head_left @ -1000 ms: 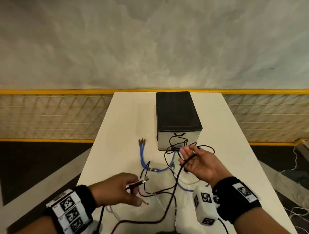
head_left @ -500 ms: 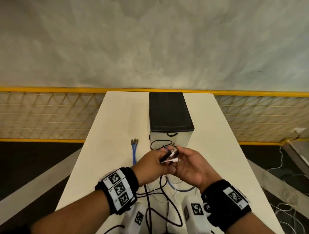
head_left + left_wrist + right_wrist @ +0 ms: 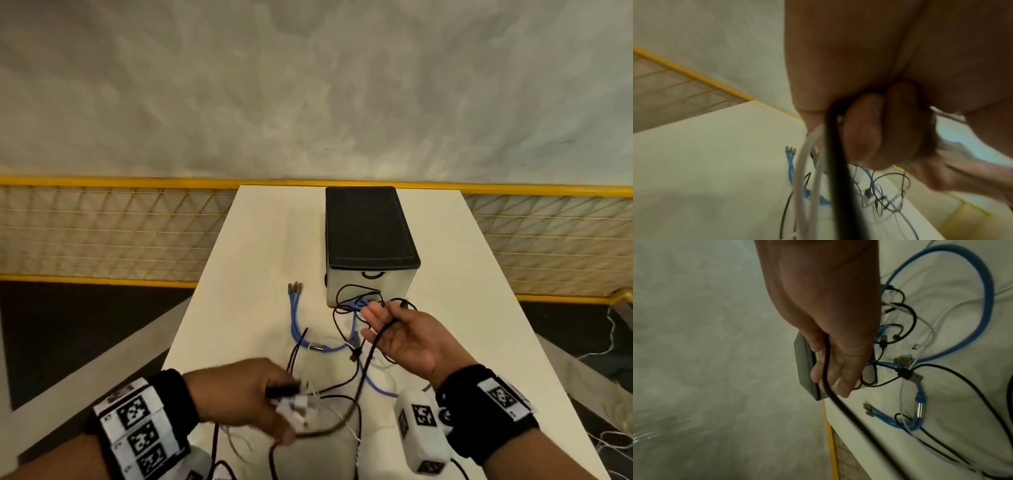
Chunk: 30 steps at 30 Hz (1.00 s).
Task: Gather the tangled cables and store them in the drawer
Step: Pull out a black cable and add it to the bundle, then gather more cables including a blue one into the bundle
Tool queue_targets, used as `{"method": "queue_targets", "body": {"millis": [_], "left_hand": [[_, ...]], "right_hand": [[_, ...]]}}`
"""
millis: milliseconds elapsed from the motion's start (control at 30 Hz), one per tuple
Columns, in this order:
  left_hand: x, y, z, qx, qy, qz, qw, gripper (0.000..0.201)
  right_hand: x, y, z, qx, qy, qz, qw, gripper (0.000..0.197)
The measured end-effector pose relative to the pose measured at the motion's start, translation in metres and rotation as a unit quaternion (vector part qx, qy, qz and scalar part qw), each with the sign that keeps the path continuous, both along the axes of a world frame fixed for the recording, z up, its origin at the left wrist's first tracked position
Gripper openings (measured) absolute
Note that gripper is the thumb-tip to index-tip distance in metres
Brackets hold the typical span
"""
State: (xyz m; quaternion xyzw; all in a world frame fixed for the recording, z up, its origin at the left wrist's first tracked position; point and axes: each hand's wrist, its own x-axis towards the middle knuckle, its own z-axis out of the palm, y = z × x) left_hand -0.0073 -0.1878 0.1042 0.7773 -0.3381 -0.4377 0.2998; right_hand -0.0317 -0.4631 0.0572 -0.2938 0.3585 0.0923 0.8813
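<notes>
A tangle of black, white and blue cables (image 3: 346, 346) lies on the white table (image 3: 257, 274) in front of a small drawer unit (image 3: 368, 233) with a black top; its drawer front (image 3: 394, 284) is closed. My left hand (image 3: 281, 401) is near me and grips a black plug and white cable ends; in the left wrist view its fingers (image 3: 865, 129) curl round them. My right hand (image 3: 380, 322) is held palm up by the drawer front with fingers extended. A black cable (image 3: 365, 365) runs across those fingers (image 3: 830, 373). A blue multi-plug cable (image 3: 294, 317) lies left of the unit.
A yellow mesh fence (image 3: 102, 240) runs behind the table, against a grey wall. Dark floor lies to the left. Loose white wires (image 3: 613, 346) lie on the floor to the right. The unit stands at the table's far middle.
My left hand reached up to my right hand, then drew back toward me holding the plug ends. My right hand stays by the drawer front with the black cable across it.
</notes>
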Motion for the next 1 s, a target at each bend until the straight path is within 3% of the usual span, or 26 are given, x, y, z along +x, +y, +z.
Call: {"method": "queue_targets", "body": {"millis": [33,100,167,300,367,467,567,633,667,733,800,933,1000], "left_hand": [[0.005,-0.004,0.003,-0.039,-0.014,0.089,0.995,0.026],[0.013,-0.024,0.008,-0.135,0.004,0.267,0.954,0.031],[0.015,-0.054,0.014,-0.168,0.028,0.304,0.937,0.028],[0.0,-0.1,-0.005,-0.155,0.016,0.23,0.961,0.008],[-0.001,-0.104,-0.011,-0.151,0.03,0.238,0.959,0.018],[-0.001,-0.094,-0.012,-0.08,0.041,0.179,0.98,0.031],[0.001,-0.064,-0.014,0.02,0.018,0.08,0.996,0.027],[0.005,-0.042,-0.014,0.086,0.012,0.02,0.996,0.02],[0.007,-0.032,-0.014,0.115,0.004,-0.002,0.993,0.021],[0.01,-0.019,-0.013,0.156,-0.025,-0.009,0.987,0.028],[0.013,-0.012,-0.01,0.147,-0.027,0.017,0.989,0.031],[0.016,-0.008,0.003,0.035,0.063,0.118,0.99,0.034],[0.016,-0.005,0.009,-0.041,0.104,0.16,0.981,0.039]], "right_hand": [[-0.001,0.002,0.002,-0.001,-0.011,0.019,1.0,0.024],[-0.004,0.011,0.006,-0.005,-0.026,0.064,0.998,0.019],[-0.004,0.024,0.012,-0.011,-0.028,0.094,0.995,0.019],[-0.005,0.035,0.022,0.019,-0.022,0.098,0.995,0.03],[-0.007,0.032,0.026,0.023,-0.024,0.084,0.996,0.032],[-0.006,0.021,0.031,0.007,-0.02,0.05,0.999,0.018],[-0.002,-0.003,0.031,-0.06,-0.023,0.006,0.998,0.015],[-0.004,-0.014,0.026,-0.206,-0.01,0.02,0.978,0.016],[-0.006,-0.015,0.023,-0.309,-0.009,0.047,0.95,0.014],[-0.008,-0.01,0.015,-0.508,-0.045,0.124,0.851,0.01],[-0.005,0.001,0.002,-0.655,-0.101,0.235,0.711,0.013],[0.003,0.027,-0.036,-0.82,-0.155,0.389,0.389,0.024],[0.006,0.037,-0.046,-0.853,-0.136,0.421,0.278,0.028]]}}
